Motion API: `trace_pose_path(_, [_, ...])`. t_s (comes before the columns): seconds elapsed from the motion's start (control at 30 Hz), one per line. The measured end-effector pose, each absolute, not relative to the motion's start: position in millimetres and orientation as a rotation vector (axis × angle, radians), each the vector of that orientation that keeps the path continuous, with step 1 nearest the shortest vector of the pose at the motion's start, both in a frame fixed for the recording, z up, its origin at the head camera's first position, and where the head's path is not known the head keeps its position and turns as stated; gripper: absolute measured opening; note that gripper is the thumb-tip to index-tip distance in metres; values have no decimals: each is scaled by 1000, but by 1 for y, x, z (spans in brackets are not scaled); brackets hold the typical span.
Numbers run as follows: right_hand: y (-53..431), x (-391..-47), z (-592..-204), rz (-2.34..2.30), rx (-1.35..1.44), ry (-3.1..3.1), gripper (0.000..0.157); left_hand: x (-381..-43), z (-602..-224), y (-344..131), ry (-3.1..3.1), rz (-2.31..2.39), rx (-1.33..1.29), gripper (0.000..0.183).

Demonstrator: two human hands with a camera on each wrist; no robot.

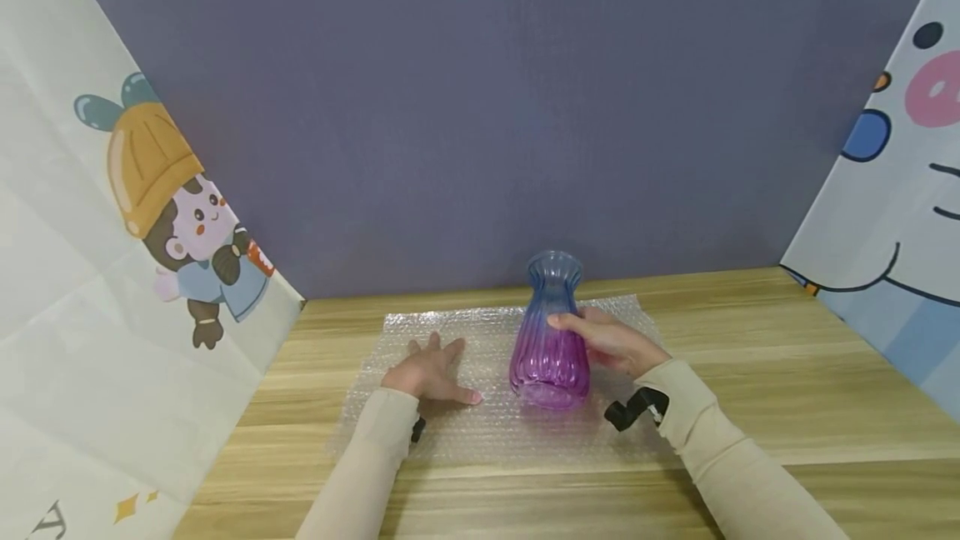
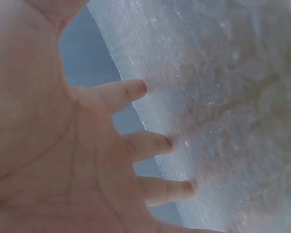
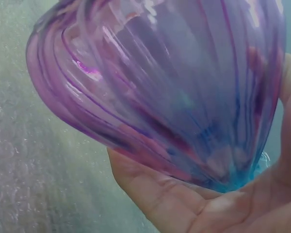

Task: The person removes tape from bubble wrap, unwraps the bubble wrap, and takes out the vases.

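Observation:
My right hand (image 1: pixel 611 342) grips a ribbed glass vase (image 1: pixel 553 340) by its side, thumb across the front. The vase fades from blue at the flared mouth to purple-pink at the base, and it leans with its bottom toward me. In the right wrist view, fingers curl behind the purple glass (image 3: pixel 160 87). Under the vase lies a sheet of clear bubble wrap (image 1: pixel 480 432), spread flat on the table. Left of the vase, my left hand (image 1: pixel 427 375) rests on the sheet with fingers spread; in the left wrist view, its fingertips (image 2: pixel 138 90) meet the bubble wrap (image 2: pixel 223 111).
The wood-grain table (image 1: pixel 750 373) extends past the sheet on both sides. A dark grey-blue panel (image 1: pixel 487 107) stands along its back edge. Cartoon-printed sheets hang at the left (image 1: pixel 67 232) and right (image 1: pixel 915 215). Each wrist wears a black camera mount (image 1: pixel 636 408).

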State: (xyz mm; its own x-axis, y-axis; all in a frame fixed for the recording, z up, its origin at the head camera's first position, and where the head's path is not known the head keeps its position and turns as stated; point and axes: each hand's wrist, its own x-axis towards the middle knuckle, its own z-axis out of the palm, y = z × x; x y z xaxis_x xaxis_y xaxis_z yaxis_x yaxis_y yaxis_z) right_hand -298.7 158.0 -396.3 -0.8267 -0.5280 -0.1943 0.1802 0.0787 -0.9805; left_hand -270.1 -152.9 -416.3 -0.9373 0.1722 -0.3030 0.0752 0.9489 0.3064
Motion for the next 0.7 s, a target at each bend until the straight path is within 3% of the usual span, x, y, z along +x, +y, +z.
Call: trace_pose_path(0.7, [185,-307,-386,-1838,-330,1896,75,-271,-418,-146,2793,408,183,113])
